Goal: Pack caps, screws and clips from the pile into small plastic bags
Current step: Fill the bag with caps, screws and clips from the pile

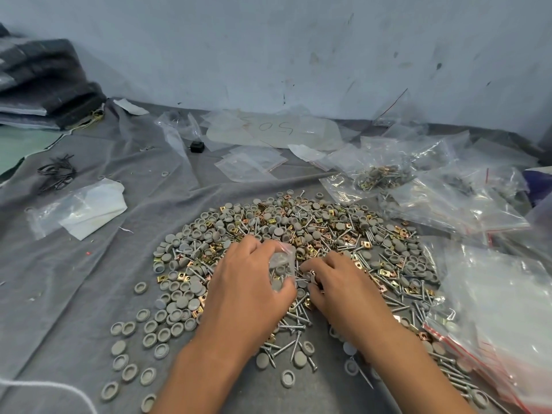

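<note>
Left hand (248,282) holds small bag (280,268) in a curled grip over pile (298,249), so right hand (334,282), fingers pinching parts, reaches it easily.

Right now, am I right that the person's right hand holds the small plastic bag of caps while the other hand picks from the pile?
Not quite: the head view shows the left hand holding the small plastic bag of caps, while the right hand picks from the pile.

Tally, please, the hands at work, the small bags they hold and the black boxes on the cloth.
Hands: 2, the left hand and the right hand
Held small bag: 1, in the left grip
Small black box: 1
Total: 4
</note>
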Available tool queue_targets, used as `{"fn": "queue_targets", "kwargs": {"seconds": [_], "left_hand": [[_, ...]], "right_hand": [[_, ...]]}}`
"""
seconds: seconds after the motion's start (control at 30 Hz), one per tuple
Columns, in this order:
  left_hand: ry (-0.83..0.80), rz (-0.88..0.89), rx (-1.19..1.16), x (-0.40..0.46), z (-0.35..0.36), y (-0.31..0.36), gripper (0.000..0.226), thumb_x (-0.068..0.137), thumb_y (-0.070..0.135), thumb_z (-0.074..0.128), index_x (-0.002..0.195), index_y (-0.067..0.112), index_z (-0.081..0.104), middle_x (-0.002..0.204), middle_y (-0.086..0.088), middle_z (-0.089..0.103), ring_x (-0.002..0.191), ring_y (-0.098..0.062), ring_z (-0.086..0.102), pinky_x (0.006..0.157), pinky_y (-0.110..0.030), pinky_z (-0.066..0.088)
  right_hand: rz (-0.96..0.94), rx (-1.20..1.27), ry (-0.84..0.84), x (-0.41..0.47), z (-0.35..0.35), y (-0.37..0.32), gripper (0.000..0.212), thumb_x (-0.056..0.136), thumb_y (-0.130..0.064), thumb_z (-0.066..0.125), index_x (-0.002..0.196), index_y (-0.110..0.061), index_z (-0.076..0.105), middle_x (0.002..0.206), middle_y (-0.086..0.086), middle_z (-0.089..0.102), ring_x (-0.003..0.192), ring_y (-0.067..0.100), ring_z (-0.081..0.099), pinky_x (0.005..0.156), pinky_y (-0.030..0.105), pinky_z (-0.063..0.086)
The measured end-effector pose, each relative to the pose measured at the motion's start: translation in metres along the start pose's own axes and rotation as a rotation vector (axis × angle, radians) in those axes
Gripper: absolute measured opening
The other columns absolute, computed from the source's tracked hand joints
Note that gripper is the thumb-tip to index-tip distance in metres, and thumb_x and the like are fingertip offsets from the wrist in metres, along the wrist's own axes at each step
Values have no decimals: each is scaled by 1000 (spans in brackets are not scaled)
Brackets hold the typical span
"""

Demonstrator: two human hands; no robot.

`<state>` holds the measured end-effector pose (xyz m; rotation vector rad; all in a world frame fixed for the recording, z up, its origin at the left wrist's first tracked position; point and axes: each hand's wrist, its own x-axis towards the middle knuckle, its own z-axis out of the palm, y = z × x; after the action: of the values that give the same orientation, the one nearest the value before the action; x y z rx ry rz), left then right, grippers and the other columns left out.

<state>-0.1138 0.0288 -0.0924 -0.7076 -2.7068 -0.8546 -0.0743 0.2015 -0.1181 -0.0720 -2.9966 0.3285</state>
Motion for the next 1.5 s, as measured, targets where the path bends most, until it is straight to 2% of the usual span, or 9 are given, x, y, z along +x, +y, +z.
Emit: {"fn": "queue_targets", "kwargs": {"seconds": [0.3, 0.47, 0.63, 0.77, 0.9, 1.0, 1.17, 1.37, 1.5], "left_hand": [[-21, -4, -6, 0, -1, 0, 38, 87, 49, 63, 122, 38, 55, 91, 24, 36, 87, -3, 41, 74, -23, 38], [-37, 10, -14, 1, -2, 3, 34, 83, 48, 61, 116, 40, 54, 93, 21, 38, 92, -4, 41, 79, -24, 39], [-43, 23, -28, -1, -2, 4, 29, 82, 40, 59, 110, 39, 55, 93, 20, 39, 92, -4, 41, 83, -27, 45], [-23, 9, -11, 1, 0, 3, 36, 86, 46, 64, 120, 37, 57, 92, 21, 38, 90, -6, 42, 76, -24, 38], [-18, 6, -11, 0, 0, 2, 37, 86, 46, 63, 121, 37, 56, 91, 22, 37, 88, -4, 41, 76, -24, 41], [-20, 4, -14, -1, 1, 2, 36, 85, 46, 63, 119, 39, 56, 90, 22, 36, 87, -4, 40, 74, -23, 40], [-20, -8, 2, 0, 2, 1, 36, 85, 47, 63, 119, 39, 54, 90, 25, 34, 86, -3, 39, 73, -22, 36], [-20, 2, -8, 0, 2, 0, 36, 85, 47, 64, 119, 41, 52, 91, 24, 35, 88, -1, 38, 75, -22, 37], [-25, 8, -12, 0, 3, 0, 33, 83, 45, 60, 115, 38, 52, 92, 22, 36, 90, -3, 40, 76, -23, 43]], "right_hand": [[75, 350, 108, 1, -11, 5, 15, 100, -39, 54, 114, -39, 50, 106, -22, 50, 93, -3, 52, 78, 13, 42], [-231, 467, 388, -9, -28, -19, 19, 101, -37, 56, 116, -27, 62, 101, -21, 55, 94, -2, 55, 82, 7, 38], [-278, 344, 365, -9, -22, -24, 28, 90, -32, 67, 115, -20, 73, 102, -12, 66, 94, 6, 58, 85, 21, 49], [-146, 432, 376, -1, -24, -2, 27, 94, -33, 64, 119, -28, 71, 104, -18, 64, 92, -3, 57, 83, 15, 47], [58, 170, 133, 7, -9, 17, 39, 95, -43, 60, 133, -38, 59, 125, -20, 58, 120, 4, 47, 106, 25, 37], [43, 64, 72, 9, 5, 15, 41, 96, -45, 60, 137, -39, 57, 130, -20, 56, 121, 6, 42, 104, 27, 36], [29, 28, 146, 11, 6, 12, 22, 95, -47, 61, 115, -39, 66, 117, -18, 57, 110, 7, 47, 92, 26, 39], [-122, 468, 486, 4, -21, -6, 23, 99, -47, 57, 115, -34, 67, 110, -17, 53, 106, 2, 53, 91, 13, 40], [-231, 405, 389, -2, -17, -17, 29, 96, -48, 59, 121, -34, 67, 115, -16, 53, 110, 4, 52, 95, 16, 41]]}}
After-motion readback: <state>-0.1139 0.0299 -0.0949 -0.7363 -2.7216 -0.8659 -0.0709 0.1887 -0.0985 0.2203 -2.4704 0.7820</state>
